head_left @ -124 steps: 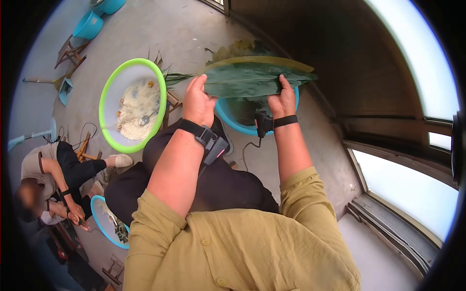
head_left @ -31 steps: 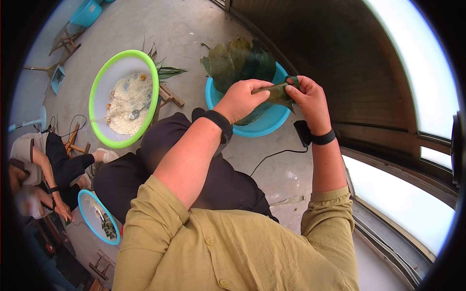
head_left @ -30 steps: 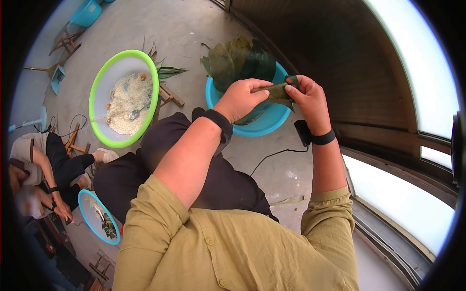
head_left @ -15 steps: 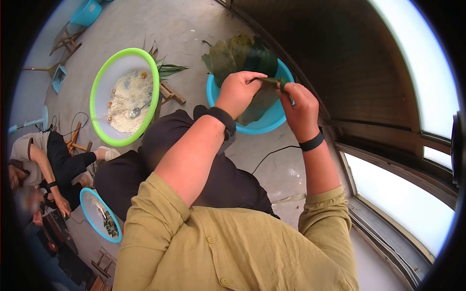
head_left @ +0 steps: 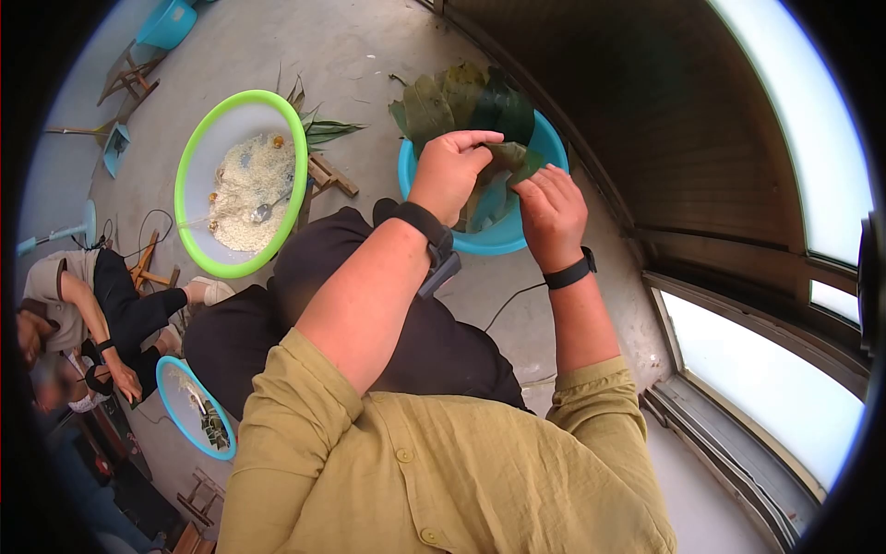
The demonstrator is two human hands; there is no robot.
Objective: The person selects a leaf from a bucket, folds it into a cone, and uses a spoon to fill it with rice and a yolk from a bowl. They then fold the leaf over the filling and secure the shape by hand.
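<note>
Between my two hands a green leaf (head_left: 517, 159) is held up and partly bent, over a blue basin (head_left: 498, 242). My left hand (head_left: 452, 175) pinches its left end between thumb and fingers. On its right end, my right hand (head_left: 554, 217) has its fingers closed over the edge, with the fingertips pointing up. More broad dark green leaves (head_left: 457, 100) lean over the far rim of the basin. What lies deeper in the basin is mostly hidden behind the hands and the held leaf.
Left of my knees stands a green-rimmed basin (head_left: 189, 226) of white rice (head_left: 247, 180) with a spoon (head_left: 262, 213). Long narrow leaves (head_left: 328, 129) lie behind it. A smaller blue-rimmed basin (head_left: 180, 406) and a seated person (head_left: 88, 286) are at far left. A dark panel rises close on the right.
The leaf was rolled narrow between my hands and now is opened wider. My right hand has turned and moved a little left and down. My left hand stays nearly in place.
</note>
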